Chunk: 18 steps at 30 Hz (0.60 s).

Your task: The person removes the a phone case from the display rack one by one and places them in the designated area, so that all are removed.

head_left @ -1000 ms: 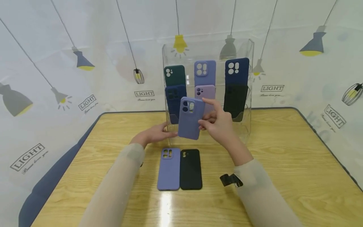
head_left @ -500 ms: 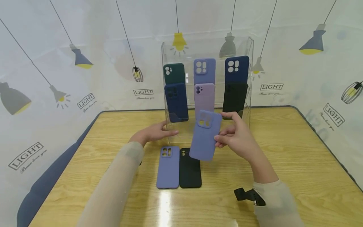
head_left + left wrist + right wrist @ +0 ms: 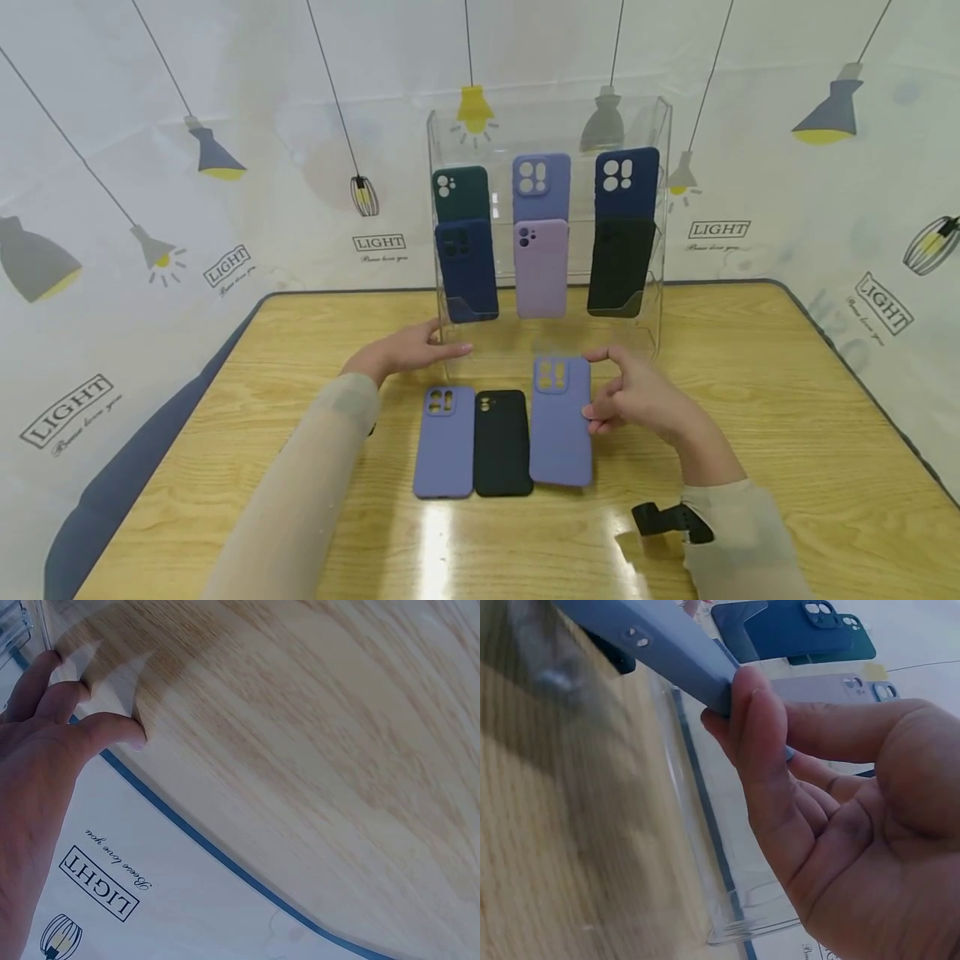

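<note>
My right hand (image 3: 641, 396) pinches a lavender-blue phone case (image 3: 561, 433) along its right edge, its lower end slightly tilted over the table. In the right wrist view, thumb and fingers grip the same case (image 3: 660, 649) at one corner. To its left lie a black phone case (image 3: 502, 446) and another lavender-blue case (image 3: 444, 450), side by side. My left hand (image 3: 408, 348) holds the lower left edge of a clear acrylic display stand (image 3: 547, 342); its thumb points across the front. Only a corner of the stand appears in the left wrist view, beside the left hand (image 3: 45, 750).
Two rows of cases stand in the display: dark green (image 3: 461, 193), lavender-blue (image 3: 542, 187) and navy (image 3: 627, 185) above, navy (image 3: 468, 271), pink-lilac (image 3: 542, 271) and black (image 3: 621, 267) below. The wooden table (image 3: 765, 375) meets a lamp-printed backdrop (image 3: 300, 167).
My right hand has carried the lavender-blue case away from the display, down and to the right, beside the black case. My left hand has stayed at the stand's edge.
</note>
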Each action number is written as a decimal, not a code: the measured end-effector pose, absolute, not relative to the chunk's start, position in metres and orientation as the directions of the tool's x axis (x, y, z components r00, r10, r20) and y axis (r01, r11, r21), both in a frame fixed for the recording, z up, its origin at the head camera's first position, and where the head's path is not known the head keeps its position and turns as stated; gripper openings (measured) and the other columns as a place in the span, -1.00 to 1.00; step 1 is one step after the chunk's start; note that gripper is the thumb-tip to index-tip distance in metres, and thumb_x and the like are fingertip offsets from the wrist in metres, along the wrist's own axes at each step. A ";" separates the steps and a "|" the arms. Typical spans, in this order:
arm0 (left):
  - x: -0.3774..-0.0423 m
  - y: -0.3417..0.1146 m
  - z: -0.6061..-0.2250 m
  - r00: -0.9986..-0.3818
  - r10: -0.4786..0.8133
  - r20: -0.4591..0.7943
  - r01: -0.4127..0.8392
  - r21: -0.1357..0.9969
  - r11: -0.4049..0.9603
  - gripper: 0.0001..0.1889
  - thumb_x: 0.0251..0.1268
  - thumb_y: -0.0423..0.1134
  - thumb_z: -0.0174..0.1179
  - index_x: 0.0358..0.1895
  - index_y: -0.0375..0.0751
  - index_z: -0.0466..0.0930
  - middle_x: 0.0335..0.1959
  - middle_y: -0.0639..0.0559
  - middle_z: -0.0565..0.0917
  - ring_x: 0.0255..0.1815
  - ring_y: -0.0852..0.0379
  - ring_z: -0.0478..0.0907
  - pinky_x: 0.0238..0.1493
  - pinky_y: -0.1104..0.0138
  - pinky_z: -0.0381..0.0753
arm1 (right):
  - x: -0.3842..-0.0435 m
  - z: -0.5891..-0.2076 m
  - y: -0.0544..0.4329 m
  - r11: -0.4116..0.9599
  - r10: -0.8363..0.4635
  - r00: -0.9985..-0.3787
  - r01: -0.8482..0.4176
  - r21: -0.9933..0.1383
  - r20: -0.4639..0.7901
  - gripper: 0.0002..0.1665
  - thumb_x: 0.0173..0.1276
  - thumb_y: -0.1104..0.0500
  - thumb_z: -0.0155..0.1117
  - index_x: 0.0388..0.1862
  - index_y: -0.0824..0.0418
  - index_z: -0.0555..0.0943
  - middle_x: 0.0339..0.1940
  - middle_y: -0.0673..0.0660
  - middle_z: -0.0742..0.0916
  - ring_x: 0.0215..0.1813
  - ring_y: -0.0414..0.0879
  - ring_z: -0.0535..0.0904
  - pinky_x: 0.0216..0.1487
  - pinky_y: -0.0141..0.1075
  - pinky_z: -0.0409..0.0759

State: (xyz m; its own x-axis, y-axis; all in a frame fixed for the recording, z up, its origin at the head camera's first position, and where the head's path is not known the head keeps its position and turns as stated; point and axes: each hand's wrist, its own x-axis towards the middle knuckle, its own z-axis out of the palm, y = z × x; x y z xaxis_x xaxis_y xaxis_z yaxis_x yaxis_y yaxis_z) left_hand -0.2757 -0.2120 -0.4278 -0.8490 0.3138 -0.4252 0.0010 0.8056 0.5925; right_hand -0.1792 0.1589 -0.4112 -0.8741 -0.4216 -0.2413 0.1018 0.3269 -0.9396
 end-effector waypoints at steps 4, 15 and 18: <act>-0.274 -0.212 -0.427 -0.849 0.317 -0.422 0.002 0.599 0.801 0.27 0.25 0.66 0.11 0.79 -0.01 -0.22 0.75 -0.23 0.15 0.75 -0.23 0.16 0.70 -0.18 0.22 | -0.182 -0.418 0.159 0.351 -0.431 -0.862 0.114 -0.930 -0.268 -0.02 0.37 0.48 0.33 0.68 0.35 0.11 -0.41 0.23 0.81 -0.42 -0.04 0.77 -0.26 -0.18 0.84; -0.274 -0.212 -0.427 -0.845 0.318 -0.429 -0.001 0.597 0.802 0.28 0.25 0.68 0.08 0.79 -0.02 -0.23 0.76 -0.22 0.14 0.75 -0.22 0.16 0.70 -0.17 0.21 | -0.184 -0.428 0.153 0.469 -0.371 -0.869 0.131 -0.874 -0.329 -0.01 0.34 0.46 0.34 0.71 0.33 0.17 -0.52 0.14 0.79 -0.48 -0.11 0.73 -0.31 -0.19 0.82; -0.274 -0.212 -0.427 -0.844 0.320 -0.430 0.000 0.597 0.802 0.29 0.24 0.69 0.07 0.79 -0.02 -0.23 0.76 -0.22 0.14 0.75 -0.22 0.16 0.70 -0.17 0.21 | -0.184 -0.429 0.152 0.480 -0.357 -0.867 0.148 -0.865 -0.347 -0.01 0.34 0.46 0.34 0.71 0.33 0.17 -0.54 0.13 0.78 -0.49 -0.12 0.72 -0.32 -0.22 0.81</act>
State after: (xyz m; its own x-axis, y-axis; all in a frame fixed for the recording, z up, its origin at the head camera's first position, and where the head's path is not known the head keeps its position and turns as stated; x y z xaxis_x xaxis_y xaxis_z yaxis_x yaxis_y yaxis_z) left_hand -0.2740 -0.2124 -0.4272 -0.8442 0.3199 -0.4301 -0.0003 0.8021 0.5972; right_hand -0.1837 0.1522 -0.4291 -0.8673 -0.3569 -0.3471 0.1485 0.4801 -0.8645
